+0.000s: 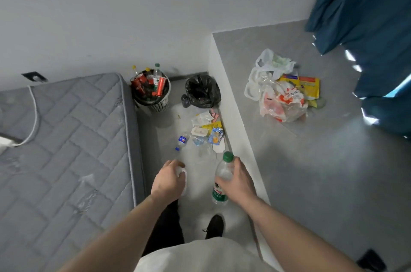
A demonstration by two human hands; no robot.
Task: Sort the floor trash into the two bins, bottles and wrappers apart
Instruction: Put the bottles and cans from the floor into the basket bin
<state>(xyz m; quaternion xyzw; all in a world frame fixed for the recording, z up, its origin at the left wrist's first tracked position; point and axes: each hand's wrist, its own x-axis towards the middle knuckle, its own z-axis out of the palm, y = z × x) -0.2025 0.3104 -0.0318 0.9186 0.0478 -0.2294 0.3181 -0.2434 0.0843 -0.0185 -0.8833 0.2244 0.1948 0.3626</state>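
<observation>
My right hand (239,179) grips a clear bottle with a green cap and green label (220,187), held upright above the floor. My left hand (169,179) is closed around a whitish, clear bottle (182,179), mostly hidden by the fingers. Ahead on the floor lie a small bottle with a blue label (182,140), crushed clear bottles (201,149) and several wrappers (209,126). At the far wall a white mesh bin (159,106) is packed with bottles and cans. Beside it stands a bin lined with a black bag (202,91).
A grey mattress (66,149) borders the narrow floor strip on the left. A raised grey platform (322,160) borders it on the right, with plastic bags and yellow wrappers (282,91) on top. A blue curtain (373,15) hangs at the far right. My shoe (214,226) is below.
</observation>
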